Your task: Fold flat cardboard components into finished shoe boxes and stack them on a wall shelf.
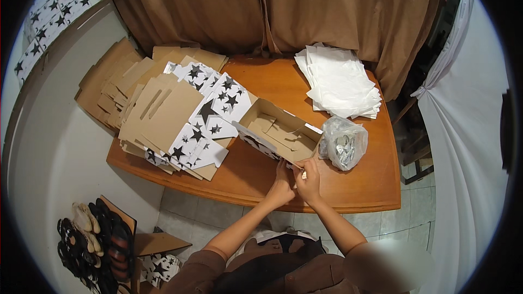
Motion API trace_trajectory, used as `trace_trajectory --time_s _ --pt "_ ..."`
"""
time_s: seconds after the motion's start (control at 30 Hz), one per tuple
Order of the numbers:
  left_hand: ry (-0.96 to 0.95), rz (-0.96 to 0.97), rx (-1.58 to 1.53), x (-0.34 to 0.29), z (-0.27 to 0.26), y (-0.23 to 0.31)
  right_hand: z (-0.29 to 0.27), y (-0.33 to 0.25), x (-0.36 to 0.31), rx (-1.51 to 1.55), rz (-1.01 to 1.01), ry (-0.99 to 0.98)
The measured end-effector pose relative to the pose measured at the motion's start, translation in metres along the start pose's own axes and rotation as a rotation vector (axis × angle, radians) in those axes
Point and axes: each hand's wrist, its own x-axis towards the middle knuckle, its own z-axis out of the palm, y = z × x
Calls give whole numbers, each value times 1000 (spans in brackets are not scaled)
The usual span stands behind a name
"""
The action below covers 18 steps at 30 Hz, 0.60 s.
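An open cardboard box (pixel 278 130), brown inside and white with black stars outside, stands tilted across the table near its front. At the box's near corner, my left hand (pixel 281 186) is closed against the lower edge, its fingertips partly hidden. My right hand (pixel 308 183) pinches the near end of the box just beside it, with the thumb and fingers pressed on the cardboard. The two hands almost touch. To the right of the box sits a clear plastic bag (pixel 354 137) with silvery pieces inside, too small to name.
Flat cardboard blanks (pixel 158 109), some star-printed, are heaped on the table's left. White paper sheets (pixel 340 81) lie at the back right of the wooden table (pixel 354 190). Brown curtains (pixel 218 11) hang behind. Shoes (pixel 98 234) are piled at lower left; a white cloth (pixel 463 158) hangs right.
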Motion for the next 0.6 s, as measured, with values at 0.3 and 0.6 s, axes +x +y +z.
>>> trace_trajectory --time_s 0.3,0.6 --pt "221 -84 -23 -25 -10 1 -7 -27 -12 -100 -202 -417" --pt "137 -706 -140 -44 -82 -37 -26 -1 10 -28 -223 -514"
